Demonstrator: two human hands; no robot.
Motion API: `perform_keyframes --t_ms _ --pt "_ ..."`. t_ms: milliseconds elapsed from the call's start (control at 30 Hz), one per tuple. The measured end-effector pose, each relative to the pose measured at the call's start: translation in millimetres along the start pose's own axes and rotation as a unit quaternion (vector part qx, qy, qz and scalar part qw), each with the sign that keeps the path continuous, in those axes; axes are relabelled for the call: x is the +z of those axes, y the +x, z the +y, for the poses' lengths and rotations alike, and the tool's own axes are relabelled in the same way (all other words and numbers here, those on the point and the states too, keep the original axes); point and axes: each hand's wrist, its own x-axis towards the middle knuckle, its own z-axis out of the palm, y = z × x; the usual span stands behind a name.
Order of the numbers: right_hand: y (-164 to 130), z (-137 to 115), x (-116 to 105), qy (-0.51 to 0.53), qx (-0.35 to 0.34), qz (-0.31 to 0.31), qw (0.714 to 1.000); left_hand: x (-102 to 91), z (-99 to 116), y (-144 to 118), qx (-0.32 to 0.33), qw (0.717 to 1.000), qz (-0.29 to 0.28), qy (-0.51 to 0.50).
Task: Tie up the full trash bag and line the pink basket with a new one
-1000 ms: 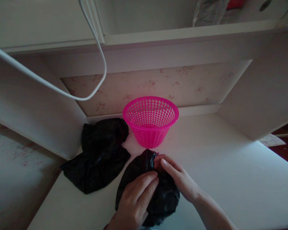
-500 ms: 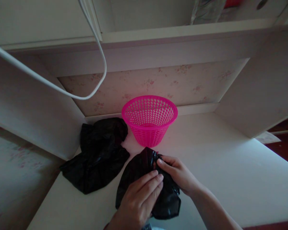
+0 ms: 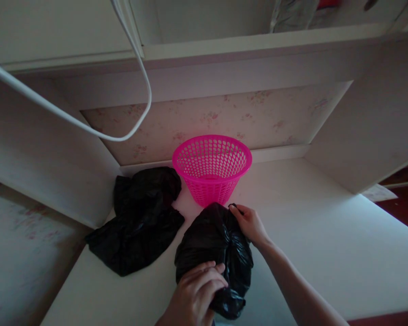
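A crumpled black plastic bag (image 3: 214, 244) lies on the white desk (image 3: 309, 235) in front of me. My left hand (image 3: 197, 292) grips its near end, fingers curled over the plastic. My right hand (image 3: 249, 222) pinches its far upper edge, just in front of a pink perforated plastic basket (image 3: 212, 167), which stands upright and looks empty. A second heap of black plastic bags (image 3: 139, 217) rests to the left, touching the desk's side wall.
A white cable (image 3: 88, 129) loops down from the upper left above the desk. A shelf (image 3: 258, 40) runs overhead with wrapped items on it. Side panels close in the desk on the left and right (image 3: 370, 127).
My right hand has slid away from me to the bag's far edge near the basket. My left hand has drawn back to the near end, and the bag is stretched longer between them.
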Motion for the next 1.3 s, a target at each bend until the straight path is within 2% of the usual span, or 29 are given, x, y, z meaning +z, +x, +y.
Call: perform_keyframes --t_ms 133,267,333,400,433,500,567,667,733,800,867,900,967,1033,1067,1167,1300 --pt "-3 -8 0 -0.028 -0.050 0.015 0.998 4.5 1 -1 -0.004 0.998 0.015 -0.063" --pt "-16 -34 -9 -0.043 -0.145 0.029 0.988 -7.2 9 5 -0.084 0.988 -0.001 -0.130" --pt "-25 -50 -13 -0.047 -0.247 0.032 0.967 -17.0 13 13 -0.166 0.975 -0.018 -0.150" --pt "-35 -65 -15 -0.046 -0.357 0.034 0.932 -24.5 14 26 -0.247 0.953 -0.035 -0.173" --pt "-39 -71 -14 -0.042 -0.398 0.033 0.916 -26.4 13 33 -0.273 0.944 -0.036 -0.181" --pt "-48 -80 -12 -0.020 -0.432 0.022 0.901 -26.8 7 45 -0.295 0.938 -0.024 -0.182" --pt "-55 -82 -8 0.016 -0.429 -0.002 0.903 -24.3 -1 55 -0.296 0.939 -0.017 -0.174" --pt "-64 -74 -3 0.061 -0.385 -0.022 0.921 -20.6 -12 64 -0.307 0.935 -0.028 -0.178" --pt "-70 -63 -3 0.118 -0.336 0.026 0.934 -19.3 -17 65 -0.327 0.923 -0.036 -0.198" --pt "-76 -48 -6 0.201 -0.275 0.120 0.933 -18.3 -20 64 -0.339 0.912 -0.022 -0.230" --pt "-82 -34 -12 0.242 -0.214 0.190 0.927 -17.0 -21 60 -0.334 0.908 0.025 -0.252" --pt "-85 -29 -16 0.232 -0.188 0.196 0.934 -16.3 -21 59 -0.328 0.908 0.053 -0.255" --pt "-90 -22 -22 0.162 -0.150 0.150 0.964 -15.4 -19 55 -0.318 0.906 0.105 -0.259" --pt "-95 -21 -24 0.053 -0.131 0.053 0.989 -15.7 -15 52 -0.310 0.902 0.136 -0.269" --pt "-96 -22 -23 -0.006 -0.126 -0.001 0.992 -16.4 -12 51 -0.306 0.901 0.142 -0.274" --pt "-94 -29 -16 -0.154 -0.122 -0.127 0.972 -20.3 -1 49 -0.286 0.909 0.138 -0.271" --pt "-85 -34 -1 -0.246 -0.171 -0.206 0.932 -26.1 9 46 -0.249 0.924 0.127 -0.260"
